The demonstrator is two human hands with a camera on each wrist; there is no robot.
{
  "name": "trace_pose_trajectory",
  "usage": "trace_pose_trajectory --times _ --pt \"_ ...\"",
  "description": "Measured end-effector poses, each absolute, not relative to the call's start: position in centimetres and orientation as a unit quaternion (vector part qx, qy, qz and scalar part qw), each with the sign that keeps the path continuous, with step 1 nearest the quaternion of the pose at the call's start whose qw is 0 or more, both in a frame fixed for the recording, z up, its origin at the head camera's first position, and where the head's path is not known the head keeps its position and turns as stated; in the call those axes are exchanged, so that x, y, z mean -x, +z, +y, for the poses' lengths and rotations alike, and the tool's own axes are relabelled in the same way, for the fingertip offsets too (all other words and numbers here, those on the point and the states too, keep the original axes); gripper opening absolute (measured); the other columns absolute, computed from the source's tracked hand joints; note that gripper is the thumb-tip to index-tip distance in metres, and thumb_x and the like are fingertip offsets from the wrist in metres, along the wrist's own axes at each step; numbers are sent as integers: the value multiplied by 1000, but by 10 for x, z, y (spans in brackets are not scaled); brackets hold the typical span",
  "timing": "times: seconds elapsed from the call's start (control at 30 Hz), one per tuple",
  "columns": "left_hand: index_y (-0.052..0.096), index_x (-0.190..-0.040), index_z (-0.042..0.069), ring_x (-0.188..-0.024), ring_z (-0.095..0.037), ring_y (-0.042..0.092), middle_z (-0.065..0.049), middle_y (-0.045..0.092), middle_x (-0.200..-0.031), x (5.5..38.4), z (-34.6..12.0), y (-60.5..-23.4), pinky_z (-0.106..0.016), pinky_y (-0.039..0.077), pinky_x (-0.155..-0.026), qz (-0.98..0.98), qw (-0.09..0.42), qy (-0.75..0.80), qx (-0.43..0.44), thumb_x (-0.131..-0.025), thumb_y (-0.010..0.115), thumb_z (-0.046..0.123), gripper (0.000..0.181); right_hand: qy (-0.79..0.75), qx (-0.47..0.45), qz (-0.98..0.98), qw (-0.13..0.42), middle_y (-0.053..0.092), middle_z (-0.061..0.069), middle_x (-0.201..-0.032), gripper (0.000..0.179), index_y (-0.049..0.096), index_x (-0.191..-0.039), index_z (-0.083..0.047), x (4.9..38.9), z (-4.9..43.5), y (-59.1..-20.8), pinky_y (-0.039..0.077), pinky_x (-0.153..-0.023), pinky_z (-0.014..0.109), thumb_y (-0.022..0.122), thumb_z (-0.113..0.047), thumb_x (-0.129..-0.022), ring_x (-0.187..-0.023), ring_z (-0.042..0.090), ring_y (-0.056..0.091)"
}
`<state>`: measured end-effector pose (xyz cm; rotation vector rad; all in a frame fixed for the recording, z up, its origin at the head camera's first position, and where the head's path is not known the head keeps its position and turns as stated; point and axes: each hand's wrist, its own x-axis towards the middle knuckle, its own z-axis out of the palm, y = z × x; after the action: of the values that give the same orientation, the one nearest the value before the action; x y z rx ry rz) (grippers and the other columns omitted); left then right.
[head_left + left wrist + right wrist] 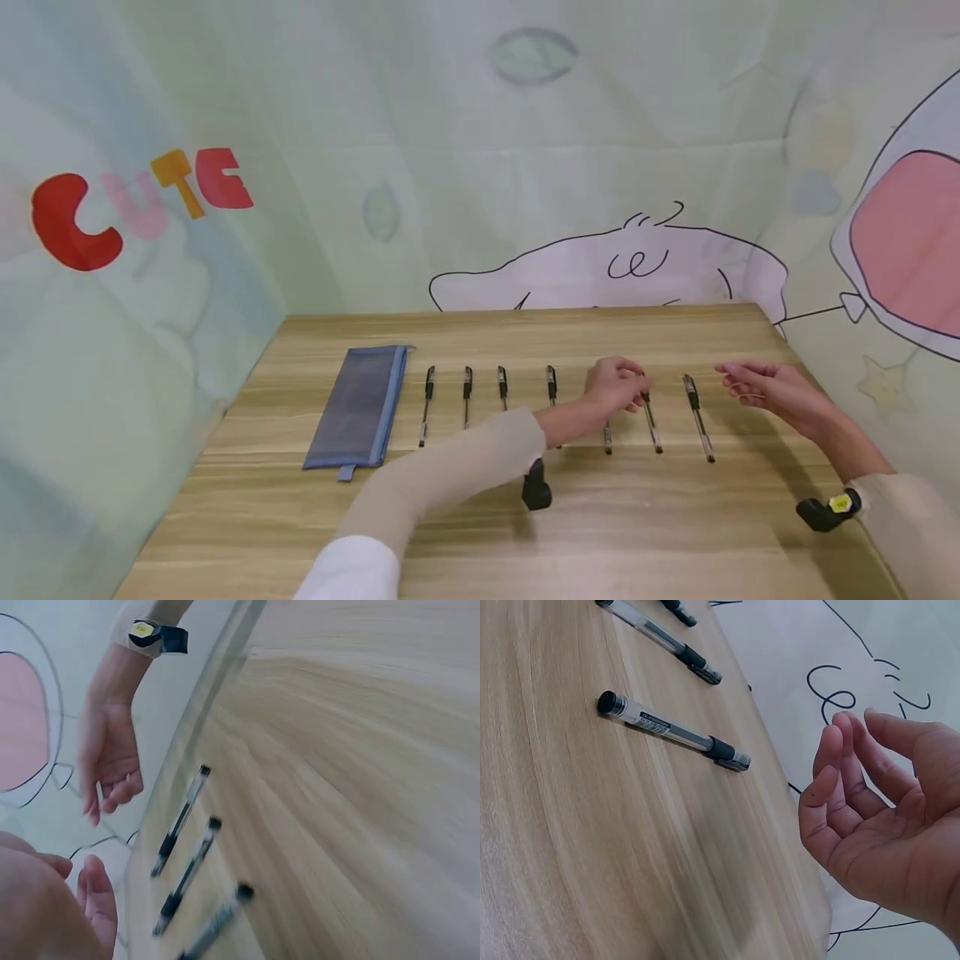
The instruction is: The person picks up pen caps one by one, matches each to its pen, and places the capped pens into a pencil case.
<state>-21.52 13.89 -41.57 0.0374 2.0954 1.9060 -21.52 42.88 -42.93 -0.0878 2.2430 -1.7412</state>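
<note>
While my left hand (618, 385) reaches across the row, the sixth pen (651, 418) from the left lies flat on the table (645, 525), its capped end right at my fingers (99, 896); whether they touch it I can't tell, but they look loosely bent, the thumb apart, with nothing pinched. Because the barrel looks round, I'd judge it best to take it from both sides at the dark grip, lightly, and lift rather than drag, so it doesn't roll into a neighbour. On one side of it sits the fifth pen (608, 439), partly hidden by my left hand; on the other, the seventh pen (700, 421). Past that hangs my right hand (776, 396), fingers softly curved, thumb tip just short of theirs, holding nothing. My left sleeve (465, 450) ought to ride high, since that arm crosses in front of the fourth pen (552, 383) and my black wrist camera (536, 485) could knock a pen askew. Farther left lie the three leftmost pens (426, 407), then a blue mesh pouch (351, 408); a cartoon-printed backdrop (600, 275) stands behind.
</note>
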Motion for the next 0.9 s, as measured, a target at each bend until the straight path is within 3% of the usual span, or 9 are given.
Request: trace_pose_trajectory --times 0.2,0.43,0.53,0.63,0.73,0.8,0.9 --pt "65 -124 -1 -64 -11 64 -22 75 -105 221 52 -411 -19 56 -58 732 126 668 -56 -97 68 10 29 -594 52 786 162 70 -15 -98 24 72 -112 -34 216 423 -426 58 -81 22 51 -24 -109 -92 4 68" --pt "65 -123 -1 -67 -9 64 -3 73 -87 230 -45 -407 -19 52 -60 729 89 674 -82 -99 67 14 28 -570 58 800 179 71 -11 -102 21 70 -109 -37 228 397 -420 57 -84 23 53 -25 -108 -94 7 67" --pt "65 -120 -4 -65 -8 63 0 71 -82 231 -97 -399 -18 49 -57 724 70 680 -89 -101 65 13 26 -555 69 808 185 70 -10 -104 19 69 -120 -27 238 379 -413 57 -88 25 55 -30 -107 -98 10 65" --pt "66 -118 -2 -67 -7 63 7 71 -80 232 -148 -392 -18 49 -58 738 54 668 -79 -101 65 15 23 -538 80 818 187 69 -8 -108 41 58 -139 -8 243 367 -405 56 -90 26 55 -33 -107 -101 11 64" --pt "66 -120 2 -80 -5 66 7 73 -92 232 -191 -390 -19 52 -68 776 46 624 -81 -102 65 21 27 -515 88 832 187 63 4 -129 58 42 -150 4 241 364 -398 55 -93 27 52 -34 -108 -109 11 62" --pt "66 -125 4 -94 -9 67 1 73 -108 231 -213 -391 -22 53 -79 814 32 571 -98 -102 65 24 30 -496 93 844 183 54 16 -143 61 35 -154 4 238 365 -397 55 -96 30 50 -35 -109 -117 15 60" --pt "60 -137 6 -123 -24 60 -13 65 -134 228 -237 -394 -36 49 -100 864 -6 487 -126 -104 62 27 40 -458 102 870 153 41 27 -156 63 33 -157 -1 235 367 -399 51 -105 45 50 -37 -108 -130 30 55"
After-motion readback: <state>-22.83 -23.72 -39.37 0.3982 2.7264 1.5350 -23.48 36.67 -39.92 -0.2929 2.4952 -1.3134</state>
